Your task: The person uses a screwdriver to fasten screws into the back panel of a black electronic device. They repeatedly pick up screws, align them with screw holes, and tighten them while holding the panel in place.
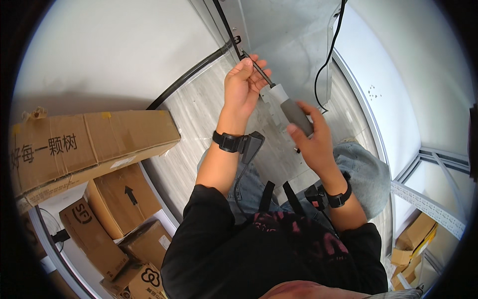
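A screwdriver (296, 116) with a thick grey handle and a slim dark shaft slants from lower right to upper left. My right hand (318, 144), slightly blurred, wraps round the handle's lower end. Near the front of the shaft, my left hand (242, 82) pinches it between thumb and fingers, the other fingers partly spread. The tip reaches the edge of a grey metal panel (284, 35), beside a small black fitting (237, 39). Exactly what the tip touches is too small to make out.
Black cables (322, 70) hang down both sides of the panel. A long cardboard box (99, 139) stands at left, above more cartons (123, 199) on a shelf. White metal racking (428, 204) with cartons is at right. Pale wood-look flooring (196, 107) lies below my hands.
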`<act>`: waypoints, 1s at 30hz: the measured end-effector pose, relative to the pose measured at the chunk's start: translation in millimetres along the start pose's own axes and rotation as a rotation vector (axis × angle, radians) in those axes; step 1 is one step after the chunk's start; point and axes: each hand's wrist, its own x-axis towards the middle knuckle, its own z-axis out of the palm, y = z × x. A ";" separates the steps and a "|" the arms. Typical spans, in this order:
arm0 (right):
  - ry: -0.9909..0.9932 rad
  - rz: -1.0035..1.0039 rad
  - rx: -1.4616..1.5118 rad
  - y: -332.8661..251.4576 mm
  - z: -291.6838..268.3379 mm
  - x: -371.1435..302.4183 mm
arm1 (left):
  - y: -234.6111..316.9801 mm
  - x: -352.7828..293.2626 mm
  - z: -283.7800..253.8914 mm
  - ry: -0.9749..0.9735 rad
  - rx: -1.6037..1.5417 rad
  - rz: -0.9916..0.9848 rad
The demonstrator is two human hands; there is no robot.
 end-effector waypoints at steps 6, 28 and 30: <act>0.113 -0.287 -0.198 23.7 -0.4 -1.5 | -2.7 -0.5 5.2 0.059 0.015 -0.012; -0.145 0.294 0.395 -5.7 -9.5 -1.9 | 5.1 -15.6 13.1 -0.009 0.201 0.000; -0.163 0.268 0.342 0.1 -14.6 -0.9 | 4.7 -13.6 11.5 0.012 0.191 0.005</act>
